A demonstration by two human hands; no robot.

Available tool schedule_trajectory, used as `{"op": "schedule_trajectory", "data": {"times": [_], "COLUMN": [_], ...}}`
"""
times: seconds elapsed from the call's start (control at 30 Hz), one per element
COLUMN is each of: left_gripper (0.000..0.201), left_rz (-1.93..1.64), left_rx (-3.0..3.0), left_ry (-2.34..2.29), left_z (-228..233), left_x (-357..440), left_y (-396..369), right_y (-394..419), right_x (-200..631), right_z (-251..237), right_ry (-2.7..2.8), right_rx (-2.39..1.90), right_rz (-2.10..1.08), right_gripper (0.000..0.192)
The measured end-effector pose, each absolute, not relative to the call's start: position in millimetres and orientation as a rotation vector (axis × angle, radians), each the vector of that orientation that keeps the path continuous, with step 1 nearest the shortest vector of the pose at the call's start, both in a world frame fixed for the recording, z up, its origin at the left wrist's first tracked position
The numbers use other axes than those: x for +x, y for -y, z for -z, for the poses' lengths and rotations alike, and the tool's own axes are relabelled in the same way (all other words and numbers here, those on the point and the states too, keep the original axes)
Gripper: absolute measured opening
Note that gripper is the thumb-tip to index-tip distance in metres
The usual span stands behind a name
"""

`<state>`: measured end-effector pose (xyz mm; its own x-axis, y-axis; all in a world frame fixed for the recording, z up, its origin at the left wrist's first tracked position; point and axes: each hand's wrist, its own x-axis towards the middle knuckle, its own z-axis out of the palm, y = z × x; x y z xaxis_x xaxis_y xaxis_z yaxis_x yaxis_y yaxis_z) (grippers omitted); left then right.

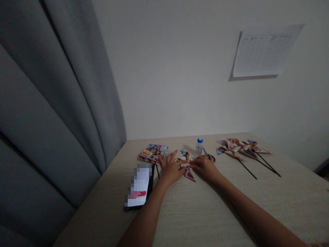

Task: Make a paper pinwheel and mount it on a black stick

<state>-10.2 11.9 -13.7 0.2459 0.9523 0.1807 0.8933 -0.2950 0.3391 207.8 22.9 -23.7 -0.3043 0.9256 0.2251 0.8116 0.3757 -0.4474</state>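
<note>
My left hand (171, 170) splayed on folded paper (189, 176), right hand (206, 166) bunched against it, grip unclear to me, pinwheels (232, 147) near the far-right corner of the table (195, 212)

Obscured details
My left hand (173, 170) partly covers the folded paper (189, 175); phone screen (140, 180) pixelated; wall sheet (260, 55) print illegible.
</note>
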Motion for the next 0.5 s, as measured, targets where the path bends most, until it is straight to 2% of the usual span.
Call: {"op": "schedule_trajectory", "data": {"times": [0.5], "left_gripper": [0.031], "left_rz": [-0.451], "left_rx": [2.406], "left_ry": [-1.771], "left_z": [12.0], "left_x": [-11.1], "left_y": [-8.2], "right_y": [-25.3], "right_x": [210.0], "right_z": [28.1], "right_ry": [2.202], "right_rx": [-1.451], "right_rz": [-0.348], "right_gripper": [0.032]}}
